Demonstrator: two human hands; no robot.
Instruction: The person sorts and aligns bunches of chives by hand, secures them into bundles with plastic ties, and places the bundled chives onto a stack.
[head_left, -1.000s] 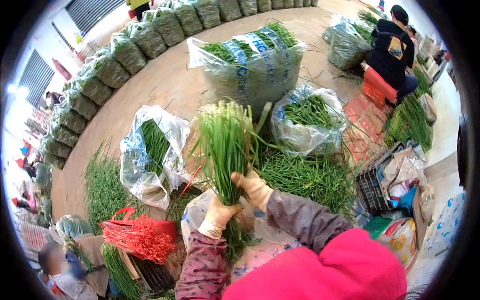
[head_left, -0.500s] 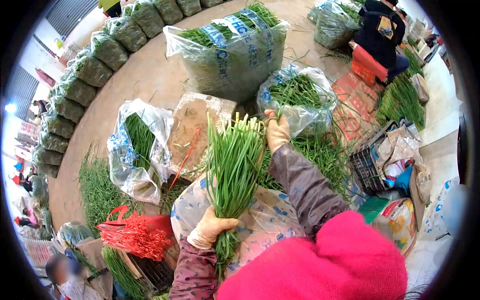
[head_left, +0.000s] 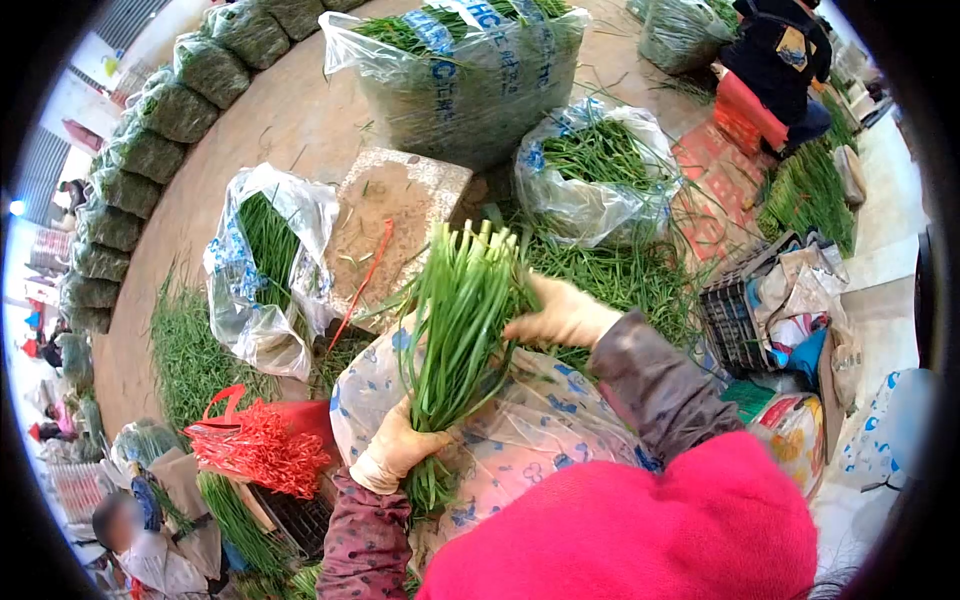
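My left hand (head_left: 400, 445), in a pale glove, is wrapped round the lower part of a bunch of long green stalks (head_left: 458, 330). The pale cut ends of the bunch point up and away from me. My right hand (head_left: 562, 312), also gloved, is against the right side of the bunch, its fingers partly behind the stalks. Below the bunch, a clear sheet with blue prints (head_left: 540, 440) covers my lap. Just beyond it stands a dirt-covered block (head_left: 385, 215) with a red strip (head_left: 372, 270) lying across it.
Open plastic bags of greens stand at left (head_left: 268, 250) and right (head_left: 600, 160), with a large full bag (head_left: 470, 105) behind. Loose greens (head_left: 630, 285) lie on the floor. Red ties (head_left: 258, 445) are at left, a black crate (head_left: 735, 325) at right. A person (head_left: 780, 60) sits back right.
My right hand has come down from above the cut ends to the bunch's right side. My left hand still holds the bunch, slightly farther left. The whole view has shifted a little.
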